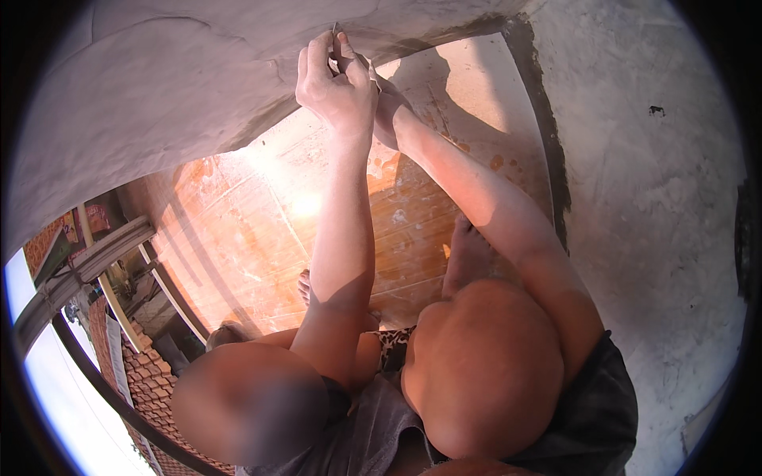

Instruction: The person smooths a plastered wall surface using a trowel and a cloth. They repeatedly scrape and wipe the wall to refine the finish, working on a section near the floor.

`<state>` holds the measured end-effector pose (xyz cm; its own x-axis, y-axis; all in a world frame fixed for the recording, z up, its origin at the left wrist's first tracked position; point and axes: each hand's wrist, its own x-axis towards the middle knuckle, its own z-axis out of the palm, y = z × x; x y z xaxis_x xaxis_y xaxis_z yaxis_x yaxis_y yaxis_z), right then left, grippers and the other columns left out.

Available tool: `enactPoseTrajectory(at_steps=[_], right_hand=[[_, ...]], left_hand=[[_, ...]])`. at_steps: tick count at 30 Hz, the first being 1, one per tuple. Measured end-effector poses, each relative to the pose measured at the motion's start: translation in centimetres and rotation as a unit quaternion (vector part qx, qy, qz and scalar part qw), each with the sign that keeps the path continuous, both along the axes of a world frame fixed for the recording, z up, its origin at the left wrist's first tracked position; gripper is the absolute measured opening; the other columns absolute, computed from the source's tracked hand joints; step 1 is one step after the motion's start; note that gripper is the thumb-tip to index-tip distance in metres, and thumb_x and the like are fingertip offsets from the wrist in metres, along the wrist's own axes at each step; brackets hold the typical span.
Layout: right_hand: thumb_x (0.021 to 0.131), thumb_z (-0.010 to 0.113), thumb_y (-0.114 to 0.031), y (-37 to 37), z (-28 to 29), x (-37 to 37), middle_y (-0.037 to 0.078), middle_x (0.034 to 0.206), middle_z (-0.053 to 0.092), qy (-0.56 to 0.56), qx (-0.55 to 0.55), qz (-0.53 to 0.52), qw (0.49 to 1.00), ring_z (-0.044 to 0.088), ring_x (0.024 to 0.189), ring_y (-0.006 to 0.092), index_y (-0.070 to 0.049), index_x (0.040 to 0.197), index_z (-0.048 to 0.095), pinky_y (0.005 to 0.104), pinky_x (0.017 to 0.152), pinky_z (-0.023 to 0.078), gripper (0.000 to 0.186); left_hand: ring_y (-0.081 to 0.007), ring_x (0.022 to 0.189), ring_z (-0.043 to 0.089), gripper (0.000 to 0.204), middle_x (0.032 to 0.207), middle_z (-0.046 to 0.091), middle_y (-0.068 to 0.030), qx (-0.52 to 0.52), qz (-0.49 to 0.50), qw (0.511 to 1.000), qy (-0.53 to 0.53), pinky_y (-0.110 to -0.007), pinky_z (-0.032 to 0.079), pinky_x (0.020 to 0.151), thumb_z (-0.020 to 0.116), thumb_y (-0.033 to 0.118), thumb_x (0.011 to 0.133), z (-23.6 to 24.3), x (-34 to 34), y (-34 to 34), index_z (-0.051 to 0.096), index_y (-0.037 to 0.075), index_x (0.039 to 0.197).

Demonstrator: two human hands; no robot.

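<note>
Both my hands are raised at the far side, close to the grey plastered wall (182, 87). My left hand (337, 91), dusted pale, is closed in a pinch. A thin dark tip (335, 28) pokes out between its fingertips near the wall; its kind is too small to tell. My right hand (389, 111) is just behind and to the right of the left one, touching or nearly touching it. Its fingers are mostly hidden by the left hand, so what they hold does not show.
Under me is an orange-brown tiled floor (413, 214) with whitish smears. A second grey wall (651, 198) rises on the right, with a dark strip along its base. A metal railing (103, 254) stands at the left, with tiled roofs (151, 365) beyond and below. My bare knees are bent close in front.
</note>
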<state>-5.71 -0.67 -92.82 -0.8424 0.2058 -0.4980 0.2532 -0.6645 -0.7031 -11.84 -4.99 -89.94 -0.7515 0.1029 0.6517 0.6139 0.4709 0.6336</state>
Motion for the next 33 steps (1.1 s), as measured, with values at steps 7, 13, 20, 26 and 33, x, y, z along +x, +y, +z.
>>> enactPoseTrajectory(at_steps=[7,13,20,26,33], right_hand=[[0.109,0.055,-0.027,1.2,-1.6,-0.4,0.005,0.129,0.065,-0.025,0.026,0.013,0.999,0.057,0.119,0.0142,-0.009,0.146,0.054,0.0313,0.102,0.044,0.041],[0.111,0.048,-0.023,1.4,-3.0,-1.1,0.005,0.133,0.063,0.019,0.129,0.017,0.991,0.055,0.122,0.0145,-0.009,0.147,0.054,0.0297,0.103,0.043,0.039],[0.112,0.044,-0.020,1.0,-2.9,-1.5,0.010,0.148,0.055,0.002,0.066,0.001,0.998,0.050,0.133,0.0194,-0.006,0.152,0.047,0.0317,0.110,0.040,0.043],[0.112,0.045,-0.019,1.7,-4.1,-1.8,0.010,0.148,0.054,0.022,0.131,0.019,0.991,0.050,0.134,0.0197,-0.003,0.150,0.047,0.0320,0.111,0.039,0.042],[0.111,0.049,-0.022,2.2,-6.3,-2.0,0.004,0.123,0.065,0.051,0.080,-0.031,0.995,0.056,0.112,0.0126,-0.005,0.134,0.059,0.0288,0.099,0.042,0.031]], left_hand=[[-0.0244,0.062,0.060,0.005,0.079,0.066,-0.0091,0.026,-0.004,1.000,0.009,-0.036,0.047,0.057,0.071,0.007,0.091,-0.6,0.0,0.7,0.069,0.003,0.094],[-0.0252,0.060,0.061,0.007,0.076,0.065,-0.0089,-0.010,-0.012,1.000,0.009,-0.036,0.047,0.055,0.072,0.007,0.089,-0.6,-0.1,0.7,0.066,0.005,0.087],[-0.0282,0.060,0.061,0.011,0.072,0.065,-0.0118,-0.008,-0.013,1.000,0.006,-0.037,0.048,0.058,0.072,0.009,0.089,-0.3,-0.2,0.2,0.066,0.002,0.084],[-0.0257,0.059,0.062,0.006,0.074,0.066,-0.0094,-0.020,-0.017,1.000,0.014,-0.036,0.048,0.056,0.074,0.007,0.086,-0.6,-0.3,0.6,0.068,0.005,0.085],[-0.0271,0.060,0.063,0.005,0.075,0.067,-0.0087,-0.015,-0.011,1.000,0.010,-0.036,0.049,0.055,0.074,0.008,0.086,-1.3,-0.1,1.3,0.069,0.006,0.085]])
